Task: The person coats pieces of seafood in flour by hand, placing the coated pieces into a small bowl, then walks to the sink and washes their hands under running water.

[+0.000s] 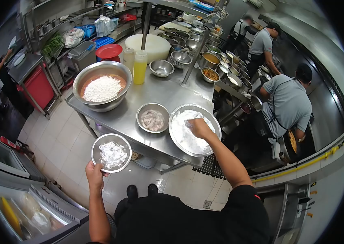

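My left hand (95, 175) grips the near rim of a small steel bowl (94, 152), held in the air in front of the table; flour-coated pieces (113, 155) lie in it. Over at the table's right end, my right hand (200, 127) reaches into a wide steel bowl of white flour (186, 140); its fingertips are down in the flour and hidden. Between them on the steel table (131, 94) stands a bowl with pale raw pieces (152, 120). A large steel bowl (125, 70) at the left holds white powder on an orange-red mixture.
Behind are squeeze bottles (140, 67), empty steel bowls (161, 68), a round white board (157, 48) and red plates (109, 51). Many food containers line the counter beyond. Several people work nearby; the closest (288, 101) is at the right. An open drawer (37, 211) is at lower left.
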`<state>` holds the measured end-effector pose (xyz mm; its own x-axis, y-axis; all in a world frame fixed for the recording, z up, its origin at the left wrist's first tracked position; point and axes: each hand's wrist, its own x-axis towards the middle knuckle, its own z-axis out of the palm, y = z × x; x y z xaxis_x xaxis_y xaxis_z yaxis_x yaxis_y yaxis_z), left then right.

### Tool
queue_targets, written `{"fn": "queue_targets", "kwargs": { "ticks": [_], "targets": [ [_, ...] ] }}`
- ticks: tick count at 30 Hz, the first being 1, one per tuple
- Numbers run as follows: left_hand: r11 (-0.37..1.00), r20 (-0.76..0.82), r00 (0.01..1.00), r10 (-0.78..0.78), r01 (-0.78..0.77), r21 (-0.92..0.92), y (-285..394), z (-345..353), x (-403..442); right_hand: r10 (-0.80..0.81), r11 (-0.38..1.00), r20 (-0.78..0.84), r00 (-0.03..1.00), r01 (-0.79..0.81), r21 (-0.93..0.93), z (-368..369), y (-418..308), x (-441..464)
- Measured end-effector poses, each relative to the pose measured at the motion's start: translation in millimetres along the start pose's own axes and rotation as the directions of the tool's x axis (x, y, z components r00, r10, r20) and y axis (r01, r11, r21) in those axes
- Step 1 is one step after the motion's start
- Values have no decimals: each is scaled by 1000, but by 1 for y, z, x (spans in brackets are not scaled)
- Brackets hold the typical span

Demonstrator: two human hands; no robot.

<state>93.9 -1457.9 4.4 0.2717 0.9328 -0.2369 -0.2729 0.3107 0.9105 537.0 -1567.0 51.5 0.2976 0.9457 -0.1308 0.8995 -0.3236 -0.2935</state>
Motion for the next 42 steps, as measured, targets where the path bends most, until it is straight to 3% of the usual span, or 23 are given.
{"fn": "queue_targets", "kwargs": {
  "ticks": [1,2,3,5,6,7,9,11,13,14,16,18,20,21,23,26,31,33,38,42],
  "targets": [
    [1000,-11,1000,-1,1,1,-1,-3,-2,-78,996,4,997,77,47,0,-1,1],
    [1000,-17,1000,-2,2,2,-2,-6,-4,52,999,59,997,-52,-3,-6,-12,-7],
    [1000,-20,1000,16,-16,10,-4,-10,-5,50,999,62,997,-51,1,4,-4,-6],
    [999,-30,999,42,-42,10,-6,-15,-5,92,984,-203,975,-119,-129,8,1,1],
    [999,-23,999,49,-49,15,-7,-18,-7,105,988,-231,967,-128,-87,5,8,-1],
    [998,-16,998,55,-55,22,-9,-21,-9,98,989,-224,970,-121,-91,0,9,0],
    [999,-17,999,51,-51,11,-14,-26,-9,27,992,14,1000,-25,-124,-6,12,-3],
    [998,-11,998,57,-58,-8,-14,-26,-7,48,993,-61,997,-54,-107,-25,-16,-2],
    [999,2,999,34,-34,15,-15,-26,-8,168,980,-143,975,-150,130,-41,-33,11],
    [999,0,999,33,-33,13,-17,-28,-7,20,1000,-203,979,-19,8,-42,-38,27],
    [999,12,999,31,-31,21,-23,-30,-4,-152,988,-205,967,155,-3,-53,-65,41],
    [999,18,1000,23,-24,33,-22,-28,-4,-289,949,-152,945,303,81,-39,-79,72],
    [999,22,1000,19,-20,44,-22,-28,-5,-472,881,-46,880,472,-27,-12,-82,104],
    [999,17,1000,8,-8,43,-22,-29,-5,-475,880,-43,879,474,-29,-3,-88,113],
    [999,4,1000,-5,4,39,-22,-32,-7,-443,862,264,857,488,-137,11,-97,126],
    [1000,-15,1000,-1,2,25,-21,-36,-12,-368,856,378,850,469,-220,35,-102,129],
    [999,-51,998,21,-19,35,-20,-46,-19,-357,840,425,832,485,-243,65,-100,143],
    [999,-77,997,15,-12,34,-25,-50,-20,-425,809,346,836,522,-269,81,-92,154],
    [998,-108,994,24,-18,54,-27,-55,-22,-473,761,361,803,580,-292,82,-96,166],
    [1000,-106,994,14,-12,18,-30,-59,-25,-352,868,291,890,427,-254,73,-94,167]
  ]
}}
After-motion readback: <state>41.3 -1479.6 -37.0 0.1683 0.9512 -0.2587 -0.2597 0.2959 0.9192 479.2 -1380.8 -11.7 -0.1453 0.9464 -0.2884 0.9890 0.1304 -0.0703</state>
